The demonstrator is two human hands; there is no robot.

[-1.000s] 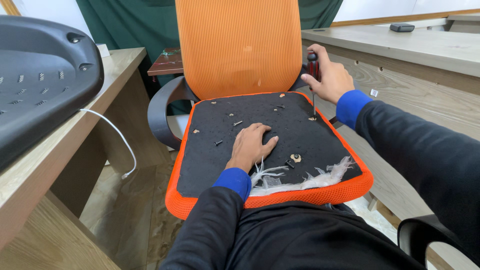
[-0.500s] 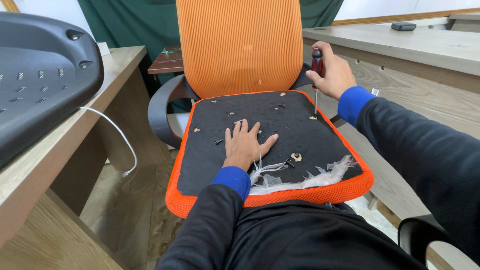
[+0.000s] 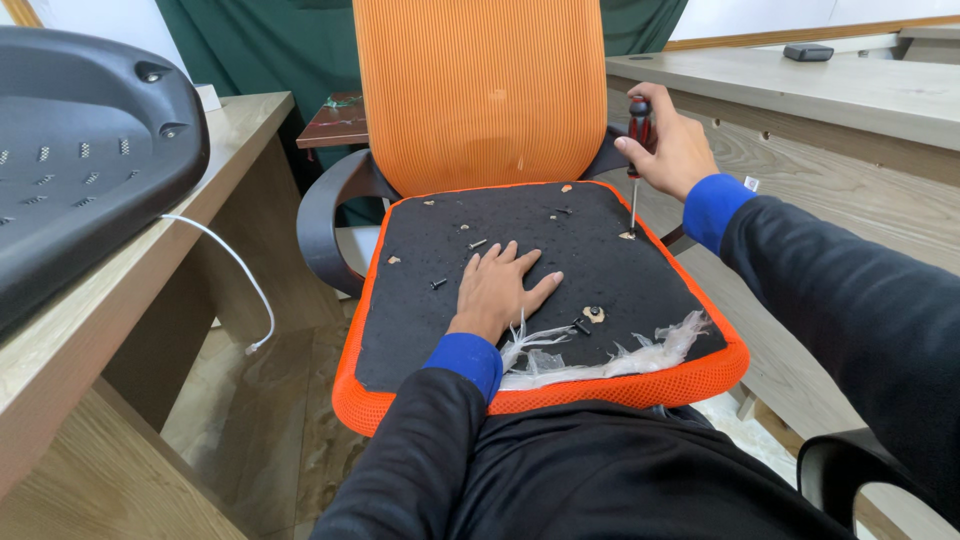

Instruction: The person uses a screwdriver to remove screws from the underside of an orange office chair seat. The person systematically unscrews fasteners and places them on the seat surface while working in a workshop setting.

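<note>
At nine o'clock a black plastic shell [image 3: 80, 150] lies on a wooden desk [image 3: 150, 290], with a white cable [image 3: 235, 275] hanging off its edge. In the middle stands an orange chair: its seat underside [image 3: 540, 260], black board rimmed in orange mesh, faces up. The left hand [image 3: 500, 288] presses flat on the board at six o'clock, fingers spread apart. Loose black screws [image 3: 478, 244] lie just beyond its fingertips. Torn white fibre [image 3: 600, 360] trails along the near edge. At one o'clock the right hand [image 3: 672, 148] is clamped around a screwdriver [image 3: 638, 150], held upright; its tip seems to touch a fastening at the board's right edge, though that is too small to tell.
</note>
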